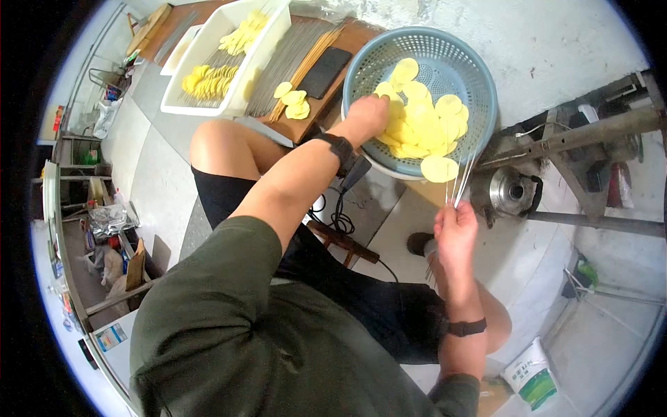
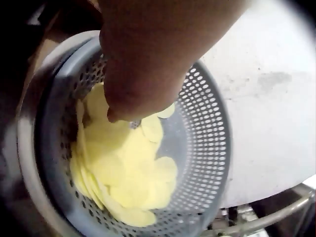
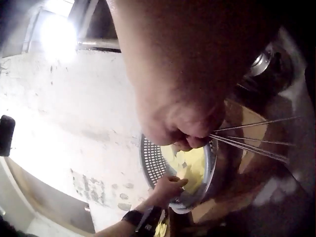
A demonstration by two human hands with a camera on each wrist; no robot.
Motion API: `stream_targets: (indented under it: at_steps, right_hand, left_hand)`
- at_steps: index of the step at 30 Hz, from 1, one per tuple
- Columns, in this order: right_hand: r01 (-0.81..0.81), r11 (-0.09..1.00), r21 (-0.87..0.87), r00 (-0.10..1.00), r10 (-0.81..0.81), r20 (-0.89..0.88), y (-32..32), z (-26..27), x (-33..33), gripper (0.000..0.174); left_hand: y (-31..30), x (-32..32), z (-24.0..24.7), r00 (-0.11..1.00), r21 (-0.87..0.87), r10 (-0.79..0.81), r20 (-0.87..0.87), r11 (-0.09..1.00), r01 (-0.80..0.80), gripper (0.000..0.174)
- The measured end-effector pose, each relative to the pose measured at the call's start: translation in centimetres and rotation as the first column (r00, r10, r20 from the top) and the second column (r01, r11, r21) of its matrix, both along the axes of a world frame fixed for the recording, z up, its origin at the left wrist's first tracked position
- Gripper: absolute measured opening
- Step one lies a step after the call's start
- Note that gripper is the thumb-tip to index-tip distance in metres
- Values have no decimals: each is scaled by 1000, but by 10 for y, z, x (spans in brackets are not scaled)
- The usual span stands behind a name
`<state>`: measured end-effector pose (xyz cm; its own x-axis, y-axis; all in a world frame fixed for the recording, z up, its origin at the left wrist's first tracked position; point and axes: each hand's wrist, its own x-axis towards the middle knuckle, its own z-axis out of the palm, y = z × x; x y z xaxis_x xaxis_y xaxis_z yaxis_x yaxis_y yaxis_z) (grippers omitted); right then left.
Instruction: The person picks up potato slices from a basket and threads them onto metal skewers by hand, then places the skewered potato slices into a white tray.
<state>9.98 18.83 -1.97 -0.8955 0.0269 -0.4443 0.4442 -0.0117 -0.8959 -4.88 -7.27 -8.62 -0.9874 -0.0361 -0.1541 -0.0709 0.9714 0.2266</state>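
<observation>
Reaching into a blue-grey plastic colander (image 1: 479, 90), my left hand (image 1: 368, 118) has its fingers curled at the near left side of a heap of thin, round yellow potato slices (image 1: 424, 125). It pinches a slice at the heap's edge; in the left wrist view the back of the hand (image 2: 143, 84) hides the fingertips. My right hand (image 1: 456, 226), just outside the near rim, grips several thin metal skewers (image 1: 464, 182) that fan out upward. One potato slice (image 1: 439, 169) sits at the skewers, overlapping the colander's rim in the head view.
Left of the colander, a wooden board carries a black phone (image 1: 326, 72), rows of skewers (image 1: 288, 59) and a few slices (image 1: 297, 104). A white bin (image 1: 233, 97) beyond holds skewered slices (image 1: 210, 82). A metal kettle (image 1: 506, 191) stands right, beneath a metal frame (image 1: 583, 135).
</observation>
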Motion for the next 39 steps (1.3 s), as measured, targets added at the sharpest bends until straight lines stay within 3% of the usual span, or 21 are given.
stream_targets:
  at_steps: [3, 10, 13, 15, 16, 17, 18, 19, 20, 22, 23, 24, 26, 28, 30, 39]
  right_hand:
    - [-22, 1000, -8, 1000, 22, -2, 0, -5, -3, 8]
    - [-19, 1000, 13, 1000, 19, -12, 1, -4, -4, 9]
    - [-7, 1000, -9, 1000, 7, -16, 1, -5, -4, 9]
    - [1, 1000, -15, 1000, -1, -19, 3, -4, -3, 9]
    - [-9, 1000, -23, 1000, 8, -27, 4, -3, -3, 9]
    - [-18, 999, -33, 999, 16, -35, 4, -2, -4, 9]
    - [-14, 999, -39, 999, 12, -37, 3, -3, -3, 9]
    - [-24, 999, -40, 999, 22, -49, 2, -3, -2, 9]
    - [-36, 999, -41, 997, 34, -63, 1, -3, -1, 9]
    - [-78, 996, -40, 995, 75, -61, -2, -1, 0, 9]
    - [-116, 993, -33, 992, 114, -53, -2, 0, 2, 9]
    - [-119, 992, -33, 991, 117, -59, -2, 0, 3, 9]
    - [-183, 982, 46, 980, 186, -69, -2, -1, 4, 10]
    - [-194, 980, 39, 979, 196, -59, -2, 5, 6, 10]
    - [-205, 978, 30, 977, 206, -51, -3, 10, 6, 10]
    - [-222, 974, 41, 971, 224, -81, -2, 15, 11, 10]
  left_hand:
    - [4, -8, -9, 997, -143, -75, 24, 987, 77, 29]
    - [6, -13, -13, 999, -168, -34, -17, 985, 31, 26]
    - [0, -16, -7, 983, -133, -131, 131, 980, 148, 26]
    - [-4, -16, -10, 995, 82, -77, 64, 994, 72, 27]
    - [-6, -14, -8, 995, 80, -82, 62, 994, 77, 27]
    - [-9, -12, -5, 1000, 263, 3, 31, 965, -11, 27]
    - [-10, -8, 3, 995, 439, 94, 16, 894, -92, 28]
    - [-11, -1, 14, 968, 771, 131, 213, 586, -249, 24]
    - [-8, 7, 24, 969, 770, 134, 208, 589, -247, 24]
    - [0, 23, 54, 981, 892, 72, 181, 408, -195, 20]
    - [-2, 25, 44, 979, 930, 26, 202, 308, -200, 19]
    - [-1, 28, 48, 980, 931, 29, 196, 307, -195, 19]
    - [8, 37, 53, 972, 961, -30, 233, 161, -226, 18]
    - [18, 47, 66, 972, 962, 32, 234, 139, -236, 19]
    - [24, 54, 78, 958, 947, 32, 286, -161, -278, 20]
    - [21, 56, 82, 977, 968, 76, 197, -175, -182, 21]
